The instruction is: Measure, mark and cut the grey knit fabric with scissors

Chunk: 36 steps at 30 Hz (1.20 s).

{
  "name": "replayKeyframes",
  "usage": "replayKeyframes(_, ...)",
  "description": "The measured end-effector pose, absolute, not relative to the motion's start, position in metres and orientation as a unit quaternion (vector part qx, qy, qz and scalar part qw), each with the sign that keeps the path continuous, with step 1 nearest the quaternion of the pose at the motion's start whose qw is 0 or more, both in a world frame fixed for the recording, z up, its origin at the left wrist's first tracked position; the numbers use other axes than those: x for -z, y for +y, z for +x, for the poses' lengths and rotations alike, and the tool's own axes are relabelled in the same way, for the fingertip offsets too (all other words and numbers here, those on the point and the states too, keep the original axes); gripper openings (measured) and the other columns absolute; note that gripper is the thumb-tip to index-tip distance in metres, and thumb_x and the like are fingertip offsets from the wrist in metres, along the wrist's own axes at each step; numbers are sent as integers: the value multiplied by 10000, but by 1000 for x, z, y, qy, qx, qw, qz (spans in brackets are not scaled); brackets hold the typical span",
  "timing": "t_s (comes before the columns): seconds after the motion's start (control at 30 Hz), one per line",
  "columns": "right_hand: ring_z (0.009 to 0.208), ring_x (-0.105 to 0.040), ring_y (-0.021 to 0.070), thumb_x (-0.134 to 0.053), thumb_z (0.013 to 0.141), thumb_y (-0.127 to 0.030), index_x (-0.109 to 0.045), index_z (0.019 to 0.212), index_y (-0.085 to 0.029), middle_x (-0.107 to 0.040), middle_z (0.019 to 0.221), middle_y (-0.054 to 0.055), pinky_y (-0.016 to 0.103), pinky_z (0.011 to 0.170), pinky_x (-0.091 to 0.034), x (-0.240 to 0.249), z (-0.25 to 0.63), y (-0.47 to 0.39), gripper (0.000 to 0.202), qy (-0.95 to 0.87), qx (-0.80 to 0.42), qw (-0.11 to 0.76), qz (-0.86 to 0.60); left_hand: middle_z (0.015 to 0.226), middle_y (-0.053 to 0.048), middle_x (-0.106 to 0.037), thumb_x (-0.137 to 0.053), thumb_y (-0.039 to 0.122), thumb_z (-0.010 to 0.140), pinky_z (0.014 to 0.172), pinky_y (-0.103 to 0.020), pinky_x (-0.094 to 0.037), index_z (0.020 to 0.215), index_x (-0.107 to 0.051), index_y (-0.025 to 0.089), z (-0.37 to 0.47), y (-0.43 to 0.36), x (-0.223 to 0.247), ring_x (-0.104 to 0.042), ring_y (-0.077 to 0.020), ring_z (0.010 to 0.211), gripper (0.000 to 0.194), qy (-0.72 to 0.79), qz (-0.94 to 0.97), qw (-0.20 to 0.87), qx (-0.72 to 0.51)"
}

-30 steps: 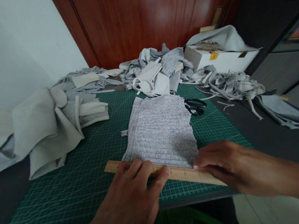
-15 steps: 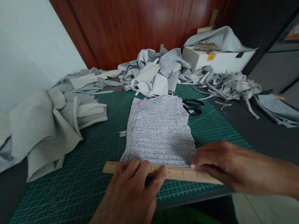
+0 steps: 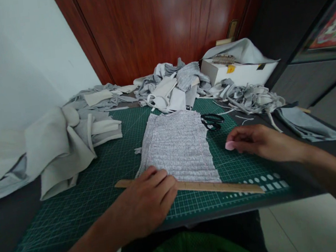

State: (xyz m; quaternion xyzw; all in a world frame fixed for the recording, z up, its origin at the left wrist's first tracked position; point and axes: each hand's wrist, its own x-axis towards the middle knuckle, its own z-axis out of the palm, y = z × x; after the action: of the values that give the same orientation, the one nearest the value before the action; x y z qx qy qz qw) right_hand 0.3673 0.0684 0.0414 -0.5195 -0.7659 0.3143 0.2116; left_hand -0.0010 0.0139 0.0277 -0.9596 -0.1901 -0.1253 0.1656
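A light grey ribbed knit fabric [image 3: 179,145] lies flat on the green cutting mat [image 3: 103,194]. Along its near edge runs a wooden ruler [image 3: 211,185]. My left hand [image 3: 152,198] is on the ruler with its fingers bent together, covering part of it and the fabric's near left corner. To the right of the fabric, raised off the mat, my right hand [image 3: 257,142] pinches a small pink piece of tailor's chalk [image 3: 230,145]. Black-handled scissors [image 3: 212,121] lie at the fabric's right edge, their blades hidden.
Large pale fabric pieces [image 3: 55,147] lie on the left. Grey and white scraps [image 3: 169,85] are heaped at the back. A white box [image 3: 237,71] stands back right, near tangled fabric strips [image 3: 250,98] and folded grey cloth [image 3: 307,124]. The table's front edge is close to me.
My right hand has lifted away from the ruler and fabric edge, moving right and farther back with the pink chalk. My left hand stays at the ruler, its fingers drawn closer together.
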Motion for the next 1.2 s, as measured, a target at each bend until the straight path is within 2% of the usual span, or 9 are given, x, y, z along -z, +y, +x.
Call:
replayKeyframes(0.17, 618, -571, 160, -752, 823, -661, -745, 944, -178, -661, 675, 19, 277, 557, -407, -32, 392, 99, 497, -723, -340, 202, -567, 859, -48, -605, -423, 87, 1020, 754, -370, -449, 903, -613, 163, -1, 32, -26, -542, -219, 807, 236, -247, -946, 145, 150)
replayKeyframes(0.33, 652, -602, 172, -755, 798, -669, -726, 949, -181, -692, 705, 20, 276, 588, -422, -25, 405, 110, 511, -731, -330, 193, -565, 932, -62, -615, -413, 128, 1044, 812, -325, -482, 980, -613, 157, -13, 66, -38, -593, -202, 894, 212, -301, -912, 144, 239)
replayKeyframes(0.43, 611, -604, 170, -733, 818, -641, -719, 929, -185, -688, 670, 7, 273, 563, -418, -29, 405, 114, 469, -743, -301, 163, -575, 967, -99, -630, -388, 224, 1052, 853, -377, -503, 1019, -632, 148, -26, 97, -57, -607, -249, 941, 258, -398, -867, 170, 248)
replayKeyframes(0.63, 692, -693, 205, -619, 903, -342, -710, 878, -197, -757, 762, 33, 292, 627, -486, -46, 386, 131, 173, -789, -121, 137, -587, 1125, -207, -646, -298, 231, 1033, 896, -417, -497, 1105, -623, 105, -51, 156, -84, -620, -336, 1095, 356, -635, -724, 230, 143)
replayKeyframes(0.77, 874, -724, 239, -616, 888, -239, -712, 1030, -175, -787, 974, 94, 308, 773, -511, -50, 360, 153, 184, -798, -51, 155, -581, 1139, -266, -660, -288, 124, 977, 839, -428, -499, 1128, -625, 53, -54, 172, -77, -641, -379, 1099, 376, -675, -702, 213, 74)
replayKeyframes(0.87, 925, -715, 259, -648, 828, -170, -717, 1021, -168, -781, 1018, 116, 311, 804, -501, -46, 344, 168, 205, -815, -23, 132, -564, 1129, -298, -667, -340, 112, 944, 842, -462, -487, 1102, -643, 35, -49, 171, -69, -645, -413, 1102, 350, -676, -706, 201, 69)
replayKeyframes(1.0, 843, -713, 247, -614, 828, -132, -716, 1054, -153, -779, 965, 114, 315, 756, -505, -42, 338, 179, 249, -832, -25, 98, -545, 1092, -250, -705, -442, 241, 945, 784, -421, -466, 1088, -652, 87, -37, 162, -68, -675, -390, 1038, 298, -686, -697, 162, 131)
replayKeyframes(1.1, 859, -718, 239, -633, 842, -163, -702, 1137, -150, -780, 997, 111, 312, 777, -528, -45, 340, 183, 303, -843, -41, 83, -530, 822, -134, -720, -430, 480, 983, 652, -344, -398, 817, -653, 183, -26, 154, -68, -684, -285, 779, 407, -685, -721, 29, 103)
replayKeyframes(1.2, 885, -722, 245, -686, 806, -180, -679, 1218, -150, -777, 1038, 116, 317, 792, -544, -48, 341, 185, 413, -853, -49, 54, -517, 687, -94, -674, -410, 642, 955, 597, -328, -313, 628, -579, 215, -20, 147, -65, -616, -230, 652, 564, -657, -749, -63, 58)
